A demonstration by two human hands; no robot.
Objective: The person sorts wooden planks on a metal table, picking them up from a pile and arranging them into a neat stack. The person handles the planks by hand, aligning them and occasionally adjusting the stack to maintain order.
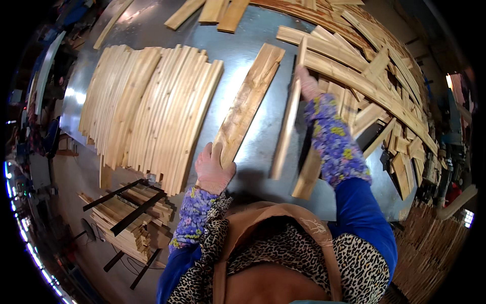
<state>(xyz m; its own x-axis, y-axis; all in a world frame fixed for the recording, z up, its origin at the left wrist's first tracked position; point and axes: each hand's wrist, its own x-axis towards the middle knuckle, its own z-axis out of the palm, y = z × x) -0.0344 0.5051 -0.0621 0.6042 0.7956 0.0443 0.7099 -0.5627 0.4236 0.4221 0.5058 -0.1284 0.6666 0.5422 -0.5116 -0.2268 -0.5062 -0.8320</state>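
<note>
Head view, looking down. Shows pale line marks on a tan strap (310, 219) at lower centre, too small to make out. Takes in a shiny grey metal table (263, 126) across the middle of the frame, along with a reddish-brown sheet (296, 13) at the top, right of centre. Reaches past the table to a grey floor (76, 182) at left, bright lights (38, 263) along the lower left rim and massed wooden strips (420, 258) at lower right. Includes a black-barred rack (134, 215) at lower left, loaded with stacked light-wood pieces (124, 238). Grips the near end of a wide board (250, 96) at centre with the left hand (215, 167), closed over the wood. Holds the upper part of a narrow strip (289, 119), right of centre, clasped in the right hand (309, 83), well apart from the left. Wears flowered purple cuffs (326, 137) over blue sleeves (359, 207). Has a row of strips (147, 106) laid side by side at left of the frame and a loose heap of boards (377, 91) at upper right, just beside the right hand. Catches, too, a few boards (215, 15) cut off by the top edge, left of centre.
</note>
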